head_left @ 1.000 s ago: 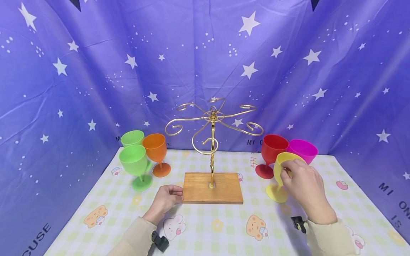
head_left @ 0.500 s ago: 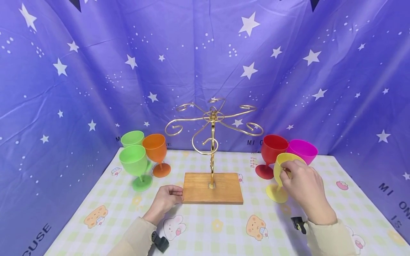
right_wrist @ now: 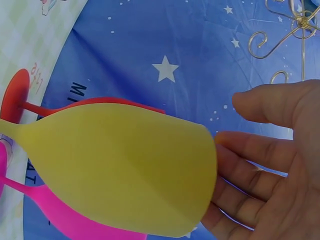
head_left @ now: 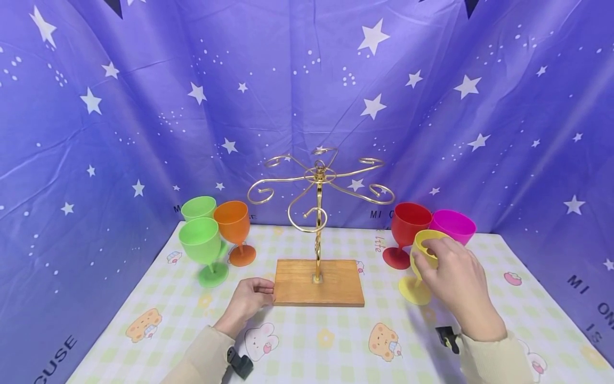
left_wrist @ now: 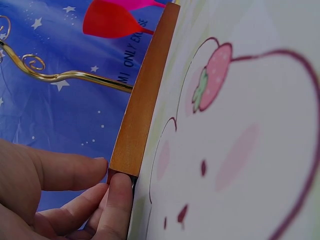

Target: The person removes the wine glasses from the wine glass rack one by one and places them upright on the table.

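A gold wire stand with several curled arms rises from a wooden base in the middle of the table. My left hand pinches the base's left edge, its fingertips at the front corner in the left wrist view. On the right, a yellow goblet stands upright. My right hand is at its mouth, thumb spread away from the fingers. In the right wrist view the fingertips are right at the rim of the bowl, and the thumb stands apart from it.
Behind the yellow goblet stand a red goblet and a magenta goblet. An orange goblet and two green goblets stand on the left. A purple star curtain encloses the checked tablecloth.
My right thumb has moved left, away from the fingers, at the yellow goblet's mouth. The left hand stays at the base, and the goblets stand where they were.
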### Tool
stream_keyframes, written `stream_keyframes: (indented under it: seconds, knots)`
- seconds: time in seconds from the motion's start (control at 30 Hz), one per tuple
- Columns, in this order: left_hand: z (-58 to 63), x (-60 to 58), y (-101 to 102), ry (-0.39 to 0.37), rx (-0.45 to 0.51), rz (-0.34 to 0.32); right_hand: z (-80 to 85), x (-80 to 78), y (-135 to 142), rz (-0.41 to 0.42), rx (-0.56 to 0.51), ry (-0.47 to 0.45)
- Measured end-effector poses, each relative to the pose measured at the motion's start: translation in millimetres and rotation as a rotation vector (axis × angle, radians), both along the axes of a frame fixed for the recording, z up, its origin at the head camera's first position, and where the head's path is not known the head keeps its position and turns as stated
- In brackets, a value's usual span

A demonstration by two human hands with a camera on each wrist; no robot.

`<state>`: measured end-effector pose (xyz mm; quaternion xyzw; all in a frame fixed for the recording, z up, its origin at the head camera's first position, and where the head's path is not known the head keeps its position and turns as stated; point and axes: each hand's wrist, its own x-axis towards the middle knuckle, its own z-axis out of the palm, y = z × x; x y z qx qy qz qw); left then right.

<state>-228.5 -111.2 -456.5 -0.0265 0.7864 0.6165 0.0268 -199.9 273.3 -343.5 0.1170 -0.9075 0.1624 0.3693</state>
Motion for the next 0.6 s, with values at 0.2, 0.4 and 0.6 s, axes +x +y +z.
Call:
stream_keyframes:
  seconds: [0.2,0.4,0.6]
  knots:
    - [2.0,0.9,0,-0.006,0.015,-0.006,6.6,6.7,-6,0.012,-0.019,0.013]
    - [7.3,3.0,0,-0.02,0.018,-0.04,13.5,14.3,-18,0.086,-0.029,0.078]
    - [14.9,5.9,1,0.019,-0.061,-0.06,15.6,20.6,-29,0.161,-0.02,0.114]
